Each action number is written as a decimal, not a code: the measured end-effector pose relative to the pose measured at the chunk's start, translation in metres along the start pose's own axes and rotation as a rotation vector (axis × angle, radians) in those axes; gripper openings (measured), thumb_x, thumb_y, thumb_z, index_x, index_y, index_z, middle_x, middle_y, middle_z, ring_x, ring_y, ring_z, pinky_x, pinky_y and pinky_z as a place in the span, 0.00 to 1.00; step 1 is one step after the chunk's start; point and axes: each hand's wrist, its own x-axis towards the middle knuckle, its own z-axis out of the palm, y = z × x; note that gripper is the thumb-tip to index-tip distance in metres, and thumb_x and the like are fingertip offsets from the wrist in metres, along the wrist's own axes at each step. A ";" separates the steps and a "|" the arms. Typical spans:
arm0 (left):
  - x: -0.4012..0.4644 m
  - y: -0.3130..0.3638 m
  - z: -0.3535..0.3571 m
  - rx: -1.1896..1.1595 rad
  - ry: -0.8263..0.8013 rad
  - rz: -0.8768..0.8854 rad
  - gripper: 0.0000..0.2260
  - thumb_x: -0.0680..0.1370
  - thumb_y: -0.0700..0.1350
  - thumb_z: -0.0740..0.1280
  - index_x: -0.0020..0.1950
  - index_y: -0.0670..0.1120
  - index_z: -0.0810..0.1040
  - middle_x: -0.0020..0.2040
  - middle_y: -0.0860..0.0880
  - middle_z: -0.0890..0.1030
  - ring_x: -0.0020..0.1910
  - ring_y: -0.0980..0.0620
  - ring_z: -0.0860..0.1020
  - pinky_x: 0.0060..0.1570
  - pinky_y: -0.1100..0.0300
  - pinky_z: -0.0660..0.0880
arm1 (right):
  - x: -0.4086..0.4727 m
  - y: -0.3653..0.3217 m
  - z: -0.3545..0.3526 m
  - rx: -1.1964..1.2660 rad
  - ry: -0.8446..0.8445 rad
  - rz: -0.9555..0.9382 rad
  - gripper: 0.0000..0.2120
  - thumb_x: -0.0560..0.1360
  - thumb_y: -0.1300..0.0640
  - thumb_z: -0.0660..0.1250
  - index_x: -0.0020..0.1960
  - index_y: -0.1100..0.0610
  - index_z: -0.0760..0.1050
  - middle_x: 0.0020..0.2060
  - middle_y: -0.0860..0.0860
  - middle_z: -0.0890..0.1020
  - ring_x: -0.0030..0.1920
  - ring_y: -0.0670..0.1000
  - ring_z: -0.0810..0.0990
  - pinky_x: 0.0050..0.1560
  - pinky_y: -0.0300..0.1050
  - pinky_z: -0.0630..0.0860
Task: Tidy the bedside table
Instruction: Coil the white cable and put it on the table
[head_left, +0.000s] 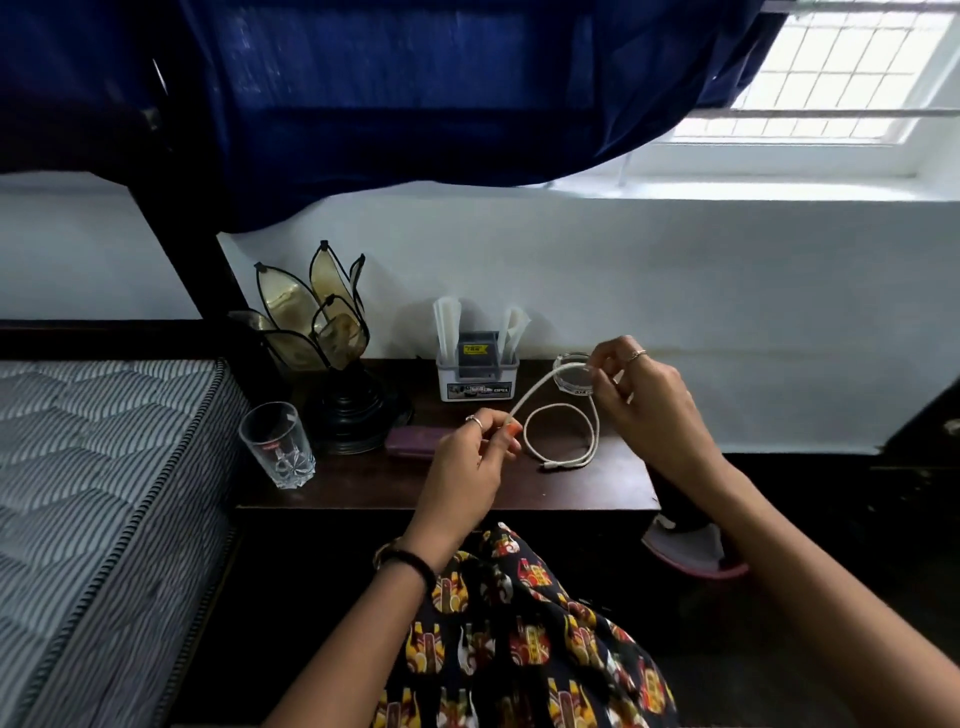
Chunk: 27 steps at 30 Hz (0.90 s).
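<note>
A white charging cable (561, 410) loops above the dark wooden bedside table (363, 488). My left hand (467, 462) pinches one stretch of it between thumb and fingers. My right hand (644, 400) pinches the cable higher up, near the back right of the table. The loop hangs between both hands, and its plug end lies on the tabletop. A purple case (410, 441) lies flat just left of my left hand.
A clear drinking glass (278, 444) stands at the table's front left. Behind it is a petal-shaped lamp (332, 364) on a black base. A white organiser box (478, 374) and a glass ashtray (571, 371) sit at the back. A striped mattress (93, 493) borders the left.
</note>
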 end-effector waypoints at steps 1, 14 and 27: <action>-0.004 0.007 0.000 -0.074 -0.027 -0.001 0.06 0.80 0.45 0.61 0.48 0.47 0.78 0.36 0.53 0.80 0.35 0.60 0.78 0.38 0.70 0.72 | -0.005 -0.001 -0.007 0.015 0.009 0.011 0.03 0.77 0.54 0.64 0.49 0.49 0.71 0.35 0.42 0.77 0.32 0.49 0.73 0.39 0.50 0.74; -0.035 0.067 -0.021 -1.124 -0.210 -0.314 0.10 0.80 0.45 0.57 0.46 0.42 0.75 0.27 0.52 0.71 0.22 0.59 0.64 0.22 0.68 0.62 | -0.083 -0.035 -0.026 0.394 -0.273 0.079 0.07 0.78 0.56 0.64 0.44 0.48 0.79 0.23 0.45 0.73 0.25 0.44 0.69 0.28 0.40 0.67; -0.033 0.085 -0.031 -1.259 -0.201 -0.192 0.12 0.77 0.36 0.58 0.59 0.41 0.75 0.57 0.45 0.82 0.55 0.52 0.81 0.49 0.66 0.77 | -0.115 -0.084 0.010 0.595 -0.415 0.151 0.07 0.81 0.58 0.59 0.56 0.52 0.74 0.29 0.53 0.80 0.26 0.42 0.74 0.30 0.34 0.69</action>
